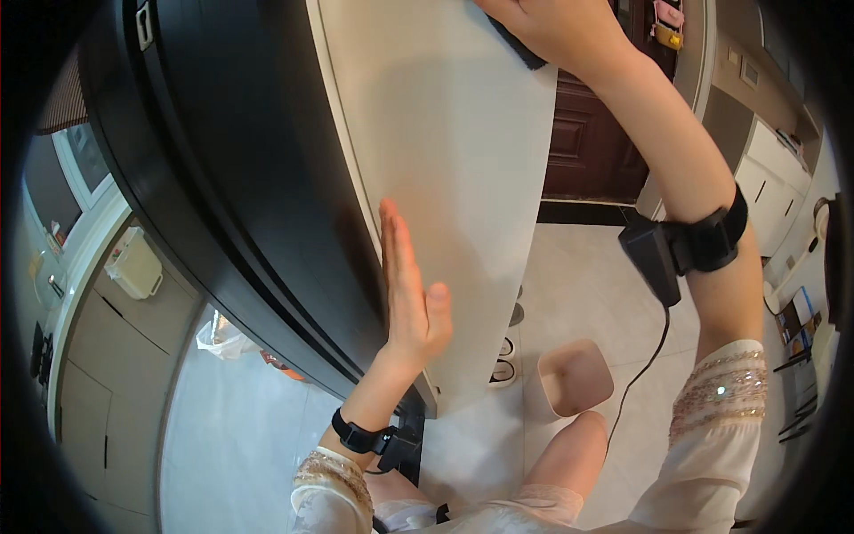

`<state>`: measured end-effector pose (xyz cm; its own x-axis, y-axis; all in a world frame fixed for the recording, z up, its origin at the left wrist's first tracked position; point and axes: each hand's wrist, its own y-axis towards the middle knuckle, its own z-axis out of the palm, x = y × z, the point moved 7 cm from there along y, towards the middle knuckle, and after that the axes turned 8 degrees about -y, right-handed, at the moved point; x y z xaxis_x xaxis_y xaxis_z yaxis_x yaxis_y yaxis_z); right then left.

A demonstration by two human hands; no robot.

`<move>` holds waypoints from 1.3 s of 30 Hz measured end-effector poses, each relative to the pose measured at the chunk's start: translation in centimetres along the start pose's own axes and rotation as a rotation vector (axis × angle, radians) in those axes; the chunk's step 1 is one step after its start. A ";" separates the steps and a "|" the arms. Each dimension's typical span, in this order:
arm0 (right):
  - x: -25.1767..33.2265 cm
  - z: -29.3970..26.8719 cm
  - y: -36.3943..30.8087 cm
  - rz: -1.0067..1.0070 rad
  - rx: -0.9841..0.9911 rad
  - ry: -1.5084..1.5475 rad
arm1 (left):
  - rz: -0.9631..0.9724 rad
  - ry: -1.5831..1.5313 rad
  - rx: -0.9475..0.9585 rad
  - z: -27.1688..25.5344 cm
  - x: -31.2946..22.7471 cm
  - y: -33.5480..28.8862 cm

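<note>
My left hand (411, 307) is open, its fingers stretched straight up and held together, with the thumb apart. Its palm side rests against or very near the black door frame (360, 303), beside the edge of a white panel (445, 178). High on that panel, my right hand (560, 31) presses a dark cloth (520, 44) to the surface near its right edge. The top of the picture cuts off the fingers of this hand, and only a corner of the cloth shows below it.
A pale pink bin (574, 378) stands on the tiled floor by my knee. Shoes (503, 363) sit at the panel's foot. Beyond is a dark red door (592, 142). A cable (642, 365) hangs from my right armband. At left, a white bin (135, 264) hangs on cabinets.
</note>
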<state>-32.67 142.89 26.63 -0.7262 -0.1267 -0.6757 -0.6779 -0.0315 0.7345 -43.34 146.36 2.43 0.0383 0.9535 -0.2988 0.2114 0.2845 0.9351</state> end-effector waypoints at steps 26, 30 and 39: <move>14.3 1.8 -19.0 0.227 0.171 0.032 | -0.028 -0.101 -0.136 2.0 -1.8 -0.9; 13.1 1.7 -16.9 0.302 0.179 -0.051 | -0.007 -0.083 -0.120 1.5 -2.2 -1.0; 8.0 1.5 -10.3 0.601 -0.034 -0.219 | -0.059 -0.094 -0.116 1.4 -1.6 -1.8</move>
<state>-31.73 143.70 13.58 -0.9874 0.0737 -0.1402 -0.1440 -0.0494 0.9883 -42.41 144.15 1.01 0.1213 0.9230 -0.3652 0.1020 0.3544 0.9295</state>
